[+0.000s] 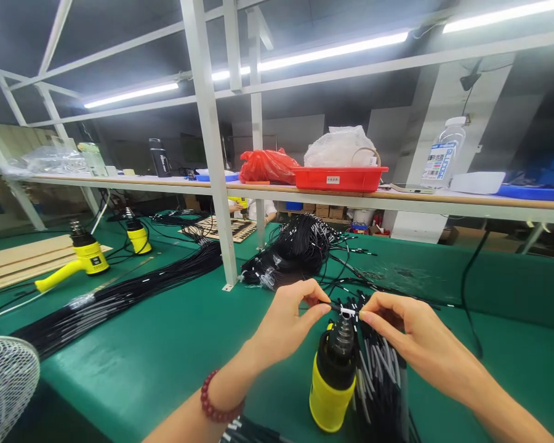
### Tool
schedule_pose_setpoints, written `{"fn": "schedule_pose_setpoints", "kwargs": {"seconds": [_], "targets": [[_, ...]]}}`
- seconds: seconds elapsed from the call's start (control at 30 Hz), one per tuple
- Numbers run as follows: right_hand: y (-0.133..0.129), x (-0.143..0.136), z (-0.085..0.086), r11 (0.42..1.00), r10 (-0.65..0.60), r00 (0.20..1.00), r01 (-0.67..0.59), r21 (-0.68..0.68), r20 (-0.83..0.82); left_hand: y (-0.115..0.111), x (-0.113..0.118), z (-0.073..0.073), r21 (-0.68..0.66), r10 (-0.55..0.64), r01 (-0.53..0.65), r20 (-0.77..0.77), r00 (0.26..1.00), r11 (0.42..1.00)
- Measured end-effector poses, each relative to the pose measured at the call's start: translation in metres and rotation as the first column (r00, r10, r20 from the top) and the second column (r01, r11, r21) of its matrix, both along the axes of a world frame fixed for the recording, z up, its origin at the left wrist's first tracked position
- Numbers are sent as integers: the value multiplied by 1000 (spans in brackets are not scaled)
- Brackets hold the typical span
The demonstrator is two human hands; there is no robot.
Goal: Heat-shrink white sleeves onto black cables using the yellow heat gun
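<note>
Between my two hands a thin black cable with a white sleeve (348, 311) is stretched level. My left hand (289, 320) pinches its left part between thumb and fingers, and my right hand (410, 329) pinches the right end. Directly beneath the sleeve points the metal nozzle of a yellow and black heat gun (333, 387), standing upright on the green table. To its right, under my right hand, lies a bundle of black cables with grey sections (383, 375). Whether the sleeve touches the nozzle I cannot tell.
A large coiled heap of black cables (305, 246) lies behind my hands. A white post (226, 246) rises from the table, carrying a shelf with a red tray (339, 178). Two more heat guns, one of them a yellow heat gun (90, 257), and a fan (7, 381) are at left.
</note>
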State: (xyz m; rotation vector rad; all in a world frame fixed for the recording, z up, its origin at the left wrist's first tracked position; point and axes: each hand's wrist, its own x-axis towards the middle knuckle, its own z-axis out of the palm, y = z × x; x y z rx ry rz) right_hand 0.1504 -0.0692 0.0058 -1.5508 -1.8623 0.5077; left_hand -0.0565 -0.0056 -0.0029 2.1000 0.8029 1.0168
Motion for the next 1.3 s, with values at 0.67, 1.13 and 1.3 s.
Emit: {"fn": "schedule_pose_setpoints", "kwargs": {"seconds": [0.67, 1.13, 1.3], "targets": [[-5, 3, 0, 997, 22, 999, -19, -71, 38, -3, 1, 1, -10, 9, -11, -138, 990, 1000], [-6, 3, 1, 997, 53, 997, -51, -56, 47, -2, -2, -1, -51, -24, 15, -184, 983, 999], [-3, 4, 1, 999, 27, 1000, -26, -42, 6, -3, 2, 1, -51, -8, 3, -85, 996, 999]]}}
